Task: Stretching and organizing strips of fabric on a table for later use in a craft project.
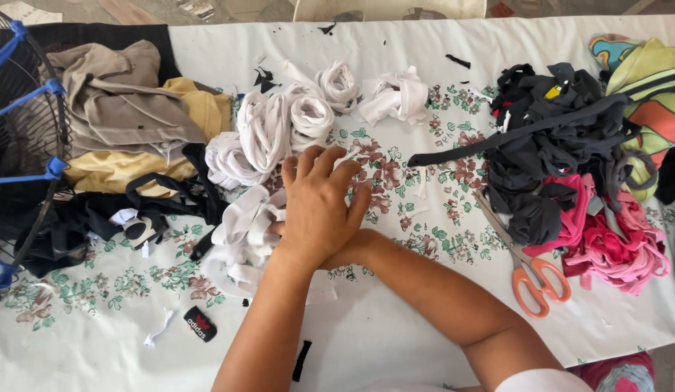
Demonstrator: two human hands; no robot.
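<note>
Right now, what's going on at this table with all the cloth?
A person is working over a table covered with a flowered cloth. The left hand lies flat on top, pressing down on white fabric strips; the right hand is tucked beneath it, mostly hidden. Rolled white strips sit just beyond. Orange-handled scissors lie to the right, untouched, beside heaps of dark grey strips and pink strips.

A small black clothing label (200,324) with red-and-white marking lies near the tablecloth's (395,341) front edge.
</note>
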